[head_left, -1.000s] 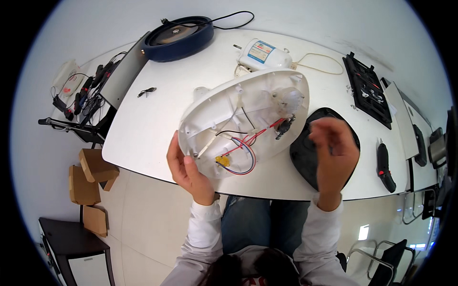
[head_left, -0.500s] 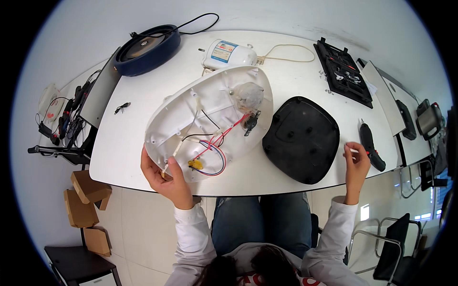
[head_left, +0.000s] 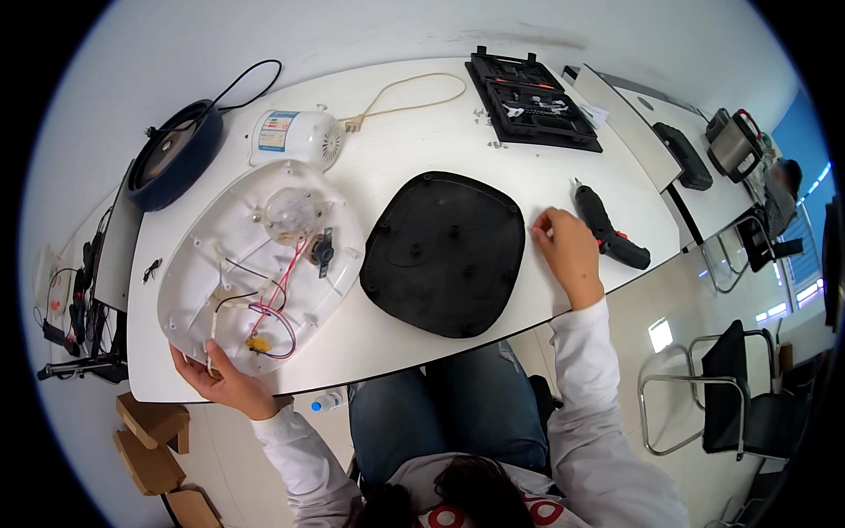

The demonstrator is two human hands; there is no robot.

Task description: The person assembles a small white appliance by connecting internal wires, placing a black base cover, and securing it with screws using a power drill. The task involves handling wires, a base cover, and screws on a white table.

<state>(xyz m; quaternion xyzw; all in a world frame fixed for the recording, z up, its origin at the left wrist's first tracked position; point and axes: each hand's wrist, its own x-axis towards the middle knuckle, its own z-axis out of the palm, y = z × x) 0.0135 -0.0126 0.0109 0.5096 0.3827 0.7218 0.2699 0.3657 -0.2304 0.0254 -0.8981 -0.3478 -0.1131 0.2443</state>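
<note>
At the left of the table lies a white plastic housing point(head_left: 189, 264), its hollow inside facing up. Red, black and blue wires, a yellow part point(head_left: 258, 344) and a cloudy round gear cover point(head_left: 295, 214) show inside. My left hand point(head_left: 224, 380) grips its near rim, thumb over the edge and fingers beneath. A black rounded cover point(head_left: 444, 255) lies flat to the right of the housing. Just beyond its right edge, my right hand point(head_left: 568, 253) is closed with its fingertips pinched together; anything between them is too small to make out. Beside that hand lies a black cordless screwdriver point(head_left: 607, 227).
A white motor unit point(head_left: 304, 136) with a cream cord stands behind the housing, and a dark blue round base point(head_left: 180, 154) at the far left. An open black tool case point(head_left: 537, 101) lies at the back, small screws point(head_left: 484, 132) beside it. A short black cable point(head_left: 152, 269) is at left.
The view has turned rightward, shifting the table's contents left. My right hand has moved farther from the near edge, beside the black cover. My left hand still holds the housing, which now sits lower.
</note>
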